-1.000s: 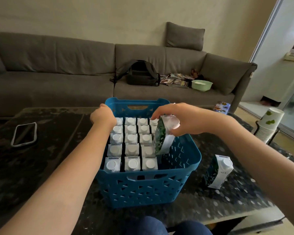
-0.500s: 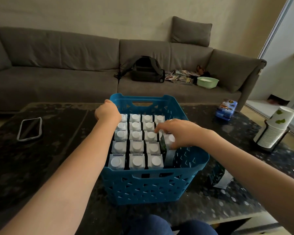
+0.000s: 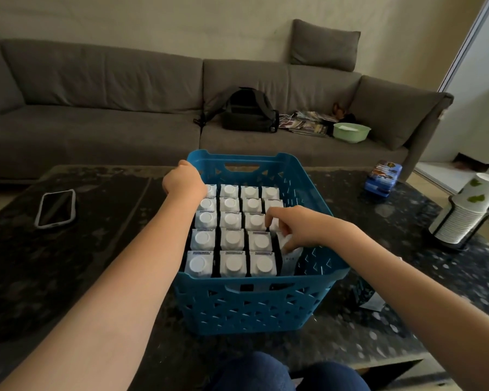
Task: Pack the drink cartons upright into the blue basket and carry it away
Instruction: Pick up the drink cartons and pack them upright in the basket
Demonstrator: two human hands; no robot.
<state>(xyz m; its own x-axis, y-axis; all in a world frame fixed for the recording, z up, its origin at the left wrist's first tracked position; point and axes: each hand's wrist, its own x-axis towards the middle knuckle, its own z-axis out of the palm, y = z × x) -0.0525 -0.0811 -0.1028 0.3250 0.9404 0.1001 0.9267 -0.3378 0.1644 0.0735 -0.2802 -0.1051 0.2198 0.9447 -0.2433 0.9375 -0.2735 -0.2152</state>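
- Gripping the far-left rim of the blue basket [image 3: 319, 280], the left hand [image 3: 184, 182] is curled over the edge near the back corner.
- Blue basket: stands on the dark speckled table [image 3: 102, 266], directly in front of the person, with cut-out handles in its near and far walls.
- Packed cartons [image 3: 232, 239]: upright in the basket in close rows, white round caps facing up; three columns are full from front to back, and a fourth column on the right holds cartons at the far end.
- Right hand [image 3: 299, 225]: reaches into the right side of the basket, fingers curled and pinching the top of one carton [image 3: 290, 256], which stands in the fourth column against the right wall, its white side visible below the hand.
- Loose carton [image 3: 366, 294]: on the table just to the right of the basket, partly hidden by the right forearm; its pose cannot be told.
- Surroundings: a phone case [image 3: 55, 208] lies on the left of the table; a blue box [image 3: 382, 177] and a stack of paper cups [image 3: 463, 211] sit at the right; a grey sofa [image 3: 96, 114] behind carries a black backpack [image 3: 247, 111] and a green bowl [image 3: 351, 132].
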